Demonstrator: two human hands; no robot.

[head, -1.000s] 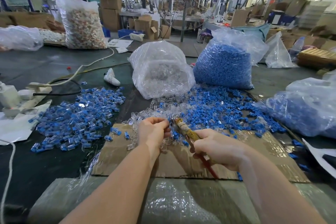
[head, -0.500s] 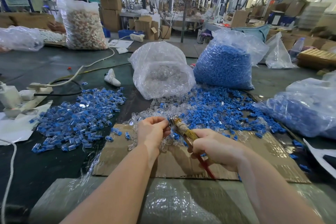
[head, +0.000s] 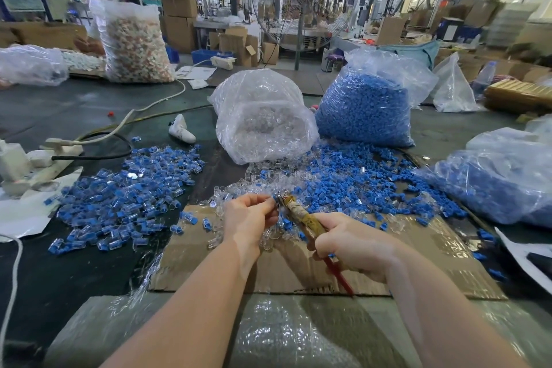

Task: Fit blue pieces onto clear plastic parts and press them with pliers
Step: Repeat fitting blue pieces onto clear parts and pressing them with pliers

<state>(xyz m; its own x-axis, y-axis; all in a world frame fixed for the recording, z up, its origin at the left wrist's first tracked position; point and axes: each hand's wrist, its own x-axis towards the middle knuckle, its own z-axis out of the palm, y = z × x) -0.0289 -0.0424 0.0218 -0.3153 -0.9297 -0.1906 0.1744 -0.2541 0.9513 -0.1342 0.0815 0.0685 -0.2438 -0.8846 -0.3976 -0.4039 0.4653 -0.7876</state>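
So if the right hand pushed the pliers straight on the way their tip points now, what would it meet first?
Probably the small part pinched by the left hand: the yellow-wrapped, red-handled pliers in the right hand end right at its fingertips.

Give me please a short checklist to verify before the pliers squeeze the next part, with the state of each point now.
1. Right hand grips the pliers by the handles: ok.
2. Left hand pinches a part at the pliers' tip: ok, though the part itself is too small to make out.
3. Blue piece seated straight on the clear part: cannot tell, fingers hide it.
4. Left fingertips clear of the jaws: cannot tell, they are very close.
5. Loose blue pieces within reach: ok.
6. Finished pile apart from loose stock: ok.
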